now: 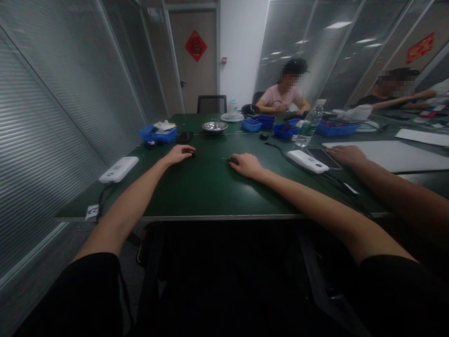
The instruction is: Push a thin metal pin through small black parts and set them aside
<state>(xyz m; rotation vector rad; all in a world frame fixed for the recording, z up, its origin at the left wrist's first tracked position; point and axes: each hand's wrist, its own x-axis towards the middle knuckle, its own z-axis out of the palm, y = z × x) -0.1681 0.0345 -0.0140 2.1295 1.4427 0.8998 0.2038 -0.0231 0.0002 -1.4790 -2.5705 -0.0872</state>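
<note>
My left hand (179, 153) rests on the green table, thumb and fingers closed around a small black piece (193, 155) whose kind is too small to make out. To its right, my right hand (248, 165) is wrapped round the dark handle of a screwdriver (232, 160). The thin metal shaft points left, toward my left hand, with a gap between tip and black piece. Beyond my left hand lies a flat black object (184, 137). A steel bowl (214, 127) with small bits in it stands farther back.
A blue bin (157, 135) stands back left. White power banks (119, 169) with cables flank my arms. At right are a water bottle (310, 124), a phone (323, 158), more blue bins (251, 125) and another person's hand (347, 154). Two people sit beyond.
</note>
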